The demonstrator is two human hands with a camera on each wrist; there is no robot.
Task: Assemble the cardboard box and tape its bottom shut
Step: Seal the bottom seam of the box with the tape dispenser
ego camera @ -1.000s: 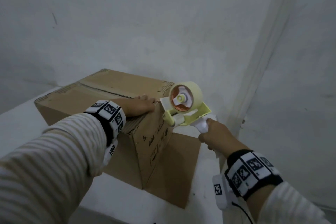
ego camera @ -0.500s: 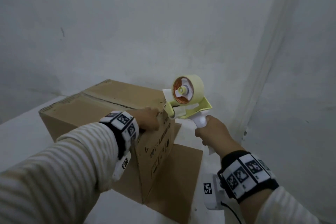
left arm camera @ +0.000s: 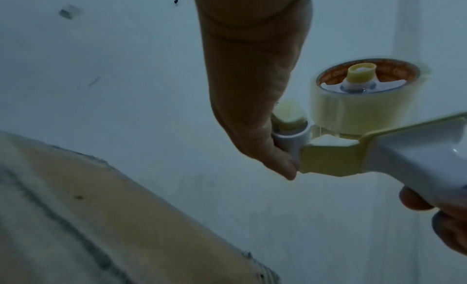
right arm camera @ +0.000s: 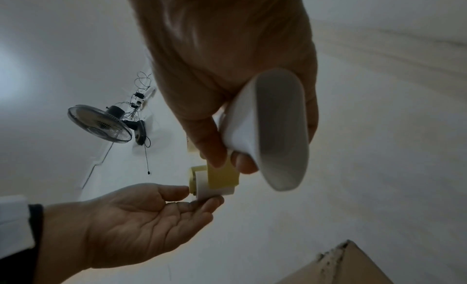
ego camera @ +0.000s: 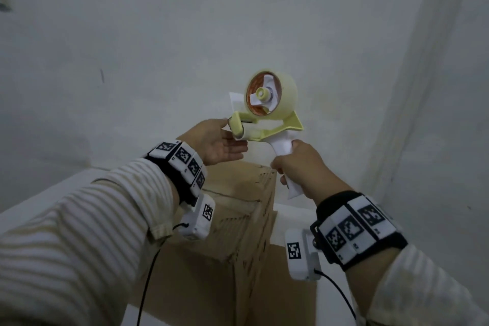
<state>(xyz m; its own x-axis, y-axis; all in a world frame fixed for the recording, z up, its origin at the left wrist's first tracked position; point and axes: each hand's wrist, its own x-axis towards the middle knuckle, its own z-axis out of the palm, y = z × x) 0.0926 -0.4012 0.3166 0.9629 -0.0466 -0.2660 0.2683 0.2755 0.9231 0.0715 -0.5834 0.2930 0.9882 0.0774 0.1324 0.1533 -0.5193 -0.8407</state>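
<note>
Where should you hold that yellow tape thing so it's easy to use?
By the white handle under the tape dispenser, coming from below and behind, as the right hand does. It is long and rounded for curled fingers, and keeps them away from the roller end, where the left hand touches.

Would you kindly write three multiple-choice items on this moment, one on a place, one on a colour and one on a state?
1. Where is the tape dispenser relative to the cardboard box?
A. Lying on the box
B. Held in the air above the box
C. Inside the box

2. What colour is the dispenser's handle?
A. White
B. Black
C. Red

3. What is the left hand doing?
A. Pressing on the box top
B. Gripping the handle
C. Touching the roller end of the dispenser with its fingertips

Answers:
1. B: the head view shows it raised clear of the box.
2. A: the handle gripped by the right hand is white.
3. C: the right wrist view shows the fingertips at the roller, palm up.
</note>
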